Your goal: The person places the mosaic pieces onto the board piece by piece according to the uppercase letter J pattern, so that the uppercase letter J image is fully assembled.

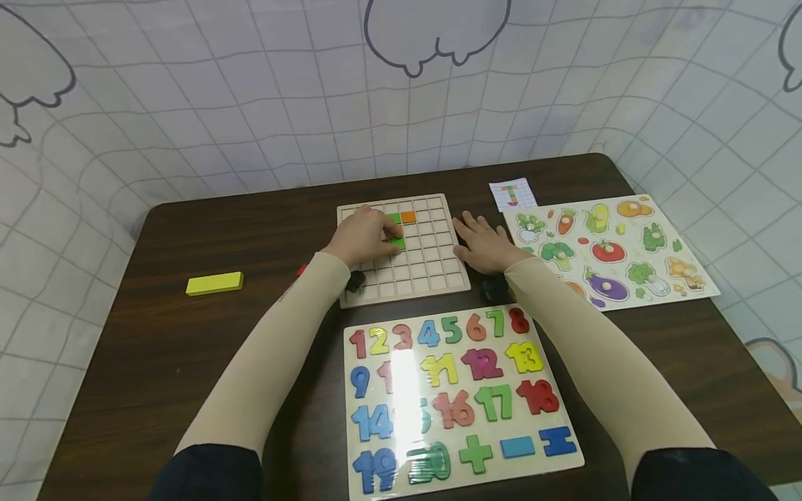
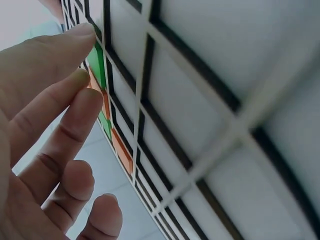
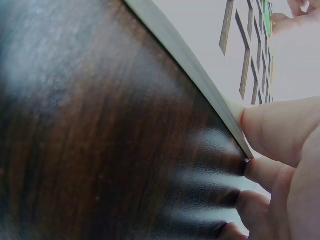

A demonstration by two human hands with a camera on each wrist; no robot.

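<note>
- Pale grid board, square-celled, lies flat toward the back of the bench.
- Green tiles and orange tiles occupy some cells; numerals fill the number board.
- Left hand, fingers loosely bent and parted, is at the tiles; right hand is spread.
- Right wrist view alone shows the thumb plainly against the rim.

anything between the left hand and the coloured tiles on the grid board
Nothing visible: the left hand is right at the coloured tiles, with no object between its fingers and them. The right hand rests at the right edge of the grid board, off to the tiles' side.
</note>
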